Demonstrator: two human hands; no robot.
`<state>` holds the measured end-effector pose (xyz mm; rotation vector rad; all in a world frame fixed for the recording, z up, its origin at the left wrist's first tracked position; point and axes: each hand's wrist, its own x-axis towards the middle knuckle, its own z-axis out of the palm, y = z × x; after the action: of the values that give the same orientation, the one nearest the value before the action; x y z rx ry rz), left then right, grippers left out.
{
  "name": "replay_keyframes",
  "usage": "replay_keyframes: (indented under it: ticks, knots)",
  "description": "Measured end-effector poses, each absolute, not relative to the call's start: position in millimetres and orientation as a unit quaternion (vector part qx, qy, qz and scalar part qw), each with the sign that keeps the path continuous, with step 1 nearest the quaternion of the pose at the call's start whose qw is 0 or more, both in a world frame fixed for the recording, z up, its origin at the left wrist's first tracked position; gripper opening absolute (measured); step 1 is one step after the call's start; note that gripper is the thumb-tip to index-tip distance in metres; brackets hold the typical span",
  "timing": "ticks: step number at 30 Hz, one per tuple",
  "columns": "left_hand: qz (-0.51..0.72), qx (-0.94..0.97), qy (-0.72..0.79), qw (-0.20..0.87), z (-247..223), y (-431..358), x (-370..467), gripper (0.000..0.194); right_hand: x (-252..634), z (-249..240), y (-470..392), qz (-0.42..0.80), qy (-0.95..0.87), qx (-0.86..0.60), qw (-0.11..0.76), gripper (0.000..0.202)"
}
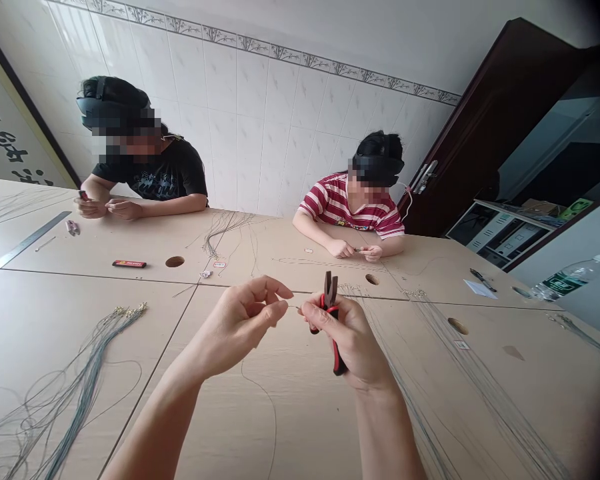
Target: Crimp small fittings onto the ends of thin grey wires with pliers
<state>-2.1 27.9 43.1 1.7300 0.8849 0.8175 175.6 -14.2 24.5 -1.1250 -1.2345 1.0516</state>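
Observation:
Red-and-black pliers [336, 340] rest in my right hand [353, 337], jaws pointing up and parted. The thumb and index finger of that hand also pinch a tiny piece at the end of a thin cord. My left hand [243, 323] is just to the left, its thumb and index fingertips close together at the same fine cord. A thin dark cord [275, 413] hangs below my left hand and curves down over the table toward the front edge of the view.
Bundles of cords lie at the left [87, 387] and right [475, 373] of the table [220, 427]. Two people sit across it, their hands on the far side. A steel ruler [30, 240], red-black box [129, 264], table holes and a bottle [573, 279] lie farther off.

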Motion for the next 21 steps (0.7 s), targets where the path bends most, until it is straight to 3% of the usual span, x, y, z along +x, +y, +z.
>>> replay_keyframes:
  ticks: [13, 21]
  knots:
    - [0.324, 0.728, 0.363, 0.483, 40.6, 28.5, 0.1, 0.021, 175.1, 28.1, -15.5, 0.438, -0.552, -0.464, 0.536, 0.024]
    - [0.352, 0.689, 0.385, 0.504, 42.5, 28.7, -0.7, 0.028, 173.9, 22.5, -15.8, 0.257, -0.594, -0.518, 0.559, 0.016]
